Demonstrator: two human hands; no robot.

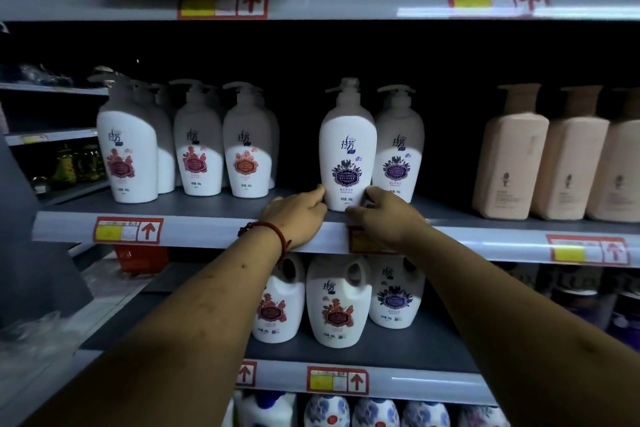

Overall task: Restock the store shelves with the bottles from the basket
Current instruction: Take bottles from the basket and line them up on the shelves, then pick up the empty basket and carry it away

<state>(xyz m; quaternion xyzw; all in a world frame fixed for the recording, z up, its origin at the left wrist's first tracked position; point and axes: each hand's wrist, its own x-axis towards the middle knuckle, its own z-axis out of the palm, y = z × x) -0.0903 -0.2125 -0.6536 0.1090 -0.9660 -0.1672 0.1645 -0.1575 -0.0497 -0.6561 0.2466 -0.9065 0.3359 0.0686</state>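
— What do you have hold of?

— A white pump bottle with a purple label [347, 149]. My left hand [297, 215] presses against its lower left side and my right hand [384, 215] against its lower right, so the base is clamped between them. It stands upright on the middle shelf [214, 230], close to the front edge.

— Are your fingers wrapped all the way round it?

— No. My left thumb tip touches the side just above my knuckles, and my right fingers [372, 192] curl onto the opposite side. I can't see what lies behind the base.

— What is next to your grip?

— Just past my right hand stands a second purple-label bottle [398, 146], set a little further back and touching or almost touching the one I hold. Well beyond it to the right is a row of peach-coloured bottles [545, 152]. To the left of my left hand there is a bare stretch of shelf, then a group of white pump bottles with red labels [194, 146].

— And beneath your hands?

— My wrists cross the shelf's front rail, and my right hand covers part of a red price tag [360, 243] there. A red cord bracelet [268, 230] sits on my left wrist. On the shelf below, under my forearms, stand white jugs with handles [334, 302], two with red labels and one with purple.
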